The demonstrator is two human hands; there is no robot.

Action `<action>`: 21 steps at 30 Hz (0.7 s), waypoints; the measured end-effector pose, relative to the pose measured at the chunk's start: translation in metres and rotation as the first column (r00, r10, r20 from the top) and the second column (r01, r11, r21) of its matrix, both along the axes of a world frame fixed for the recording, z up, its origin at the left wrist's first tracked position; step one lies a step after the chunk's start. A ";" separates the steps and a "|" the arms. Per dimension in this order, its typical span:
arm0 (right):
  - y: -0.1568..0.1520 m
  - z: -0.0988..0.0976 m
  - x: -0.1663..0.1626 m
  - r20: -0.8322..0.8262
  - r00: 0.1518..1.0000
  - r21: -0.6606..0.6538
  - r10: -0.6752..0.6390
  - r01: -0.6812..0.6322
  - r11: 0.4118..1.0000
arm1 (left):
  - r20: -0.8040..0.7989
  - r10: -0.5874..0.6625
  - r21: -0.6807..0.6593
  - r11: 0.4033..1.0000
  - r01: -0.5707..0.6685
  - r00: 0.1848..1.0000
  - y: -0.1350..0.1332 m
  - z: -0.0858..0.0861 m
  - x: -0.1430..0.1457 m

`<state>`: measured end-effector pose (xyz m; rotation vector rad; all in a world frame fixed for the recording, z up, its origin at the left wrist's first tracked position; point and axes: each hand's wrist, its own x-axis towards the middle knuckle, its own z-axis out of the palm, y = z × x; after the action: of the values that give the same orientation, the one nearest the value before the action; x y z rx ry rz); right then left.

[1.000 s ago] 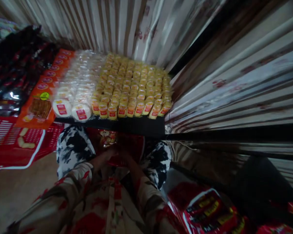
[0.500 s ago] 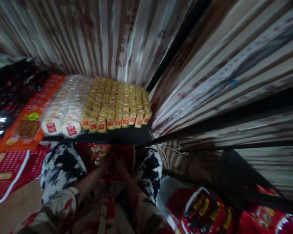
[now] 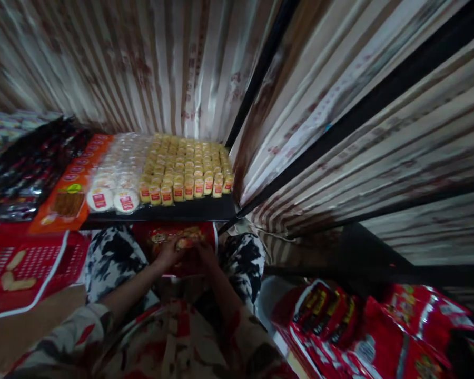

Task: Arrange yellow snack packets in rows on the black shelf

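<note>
Between my knees, under the shelf's front edge, both hands are at a red basket (image 3: 212, 229). My left hand (image 3: 171, 252) is closed at the left of small wrapped snack packs (image 3: 190, 238), gold and red in clear wrapping. My right hand (image 3: 206, 252) is closed at their right end; dim light hides the fingertips. More wrapped packs (image 3: 157, 237) show in the basket beside my left hand. On the black shelf (image 3: 181, 211) above stand rows of yellow wrapped snacks (image 3: 187, 171).
Left of the yellow rows lie white round packs (image 3: 114, 199), orange packets (image 3: 69, 202) and dark packets (image 3: 27, 168). A second red basket (image 3: 51, 263) with several pale pieces stands at left. Red bags (image 3: 383, 326) fill the lower right. Black poles (image 3: 256, 89) and striped curtain (image 3: 197, 68) enclose the shelf.
My hands have moved slightly apart and up, and the wrapped packs now show between them. The view has turned a little to the right and down.
</note>
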<state>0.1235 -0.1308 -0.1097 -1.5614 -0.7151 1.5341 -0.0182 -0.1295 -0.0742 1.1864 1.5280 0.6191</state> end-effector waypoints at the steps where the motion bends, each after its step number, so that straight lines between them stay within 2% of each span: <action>1: 0.000 0.004 -0.001 -0.032 0.999 0.010 -0.028 0.028 1.000 | 0.075 0.029 -0.028 0.999 -0.027 0.997 0.000 0.008 0.000; 4: -0.001 0.017 -0.004 -0.121 0.989 0.043 -0.084 0.090 0.995 | 0.258 0.157 -0.107 0.985 -0.133 0.953 0.001 0.027 0.001; 7: 0.000 0.029 -0.008 -0.209 0.967 0.049 -0.143 0.156 0.987 | 0.288 0.253 -0.089 0.967 -0.237 0.924 0.006 0.038 0.006; 9: 0.000 0.035 -0.011 -0.255 0.943 0.011 -0.216 0.226 0.974 | 0.257 0.256 -0.062 0.967 -0.248 0.932 0.011 0.041 0.008; 12: 0.000 0.038 -0.011 -0.256 0.925 -0.028 -0.280 0.282 0.959 | 0.180 0.183 -0.013 0.983 -0.184 0.967 0.016 0.045 0.010; 15: -0.002 0.037 -0.008 -0.142 0.963 0.059 -0.228 0.238 0.969 | 0.070 0.052 0.110 0.992 -0.059 0.996 0.022 0.054 0.010; 17: -0.005 0.040 -0.004 0.020 0.979 0.182 -0.203 0.196 0.964 | -0.041 -0.020 0.217 0.976 0.028 0.999 0.026 0.062 0.010; 19: -0.007 0.047 -0.001 0.242 0.941 0.311 -0.235 0.154 0.938 | -0.156 -0.058 0.302 0.948 0.103 0.986 0.033 0.071 0.011; 21: -0.008 0.059 0.002 0.422 0.862 0.408 -0.282 0.098 0.908 | -0.245 -0.080 0.347 0.923 0.165 0.966 0.041 0.080 0.014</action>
<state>0.1254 -0.1384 -0.0505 -1.6606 -1.0190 0.8005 -0.0041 -0.0888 0.0057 1.6740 1.5523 0.7232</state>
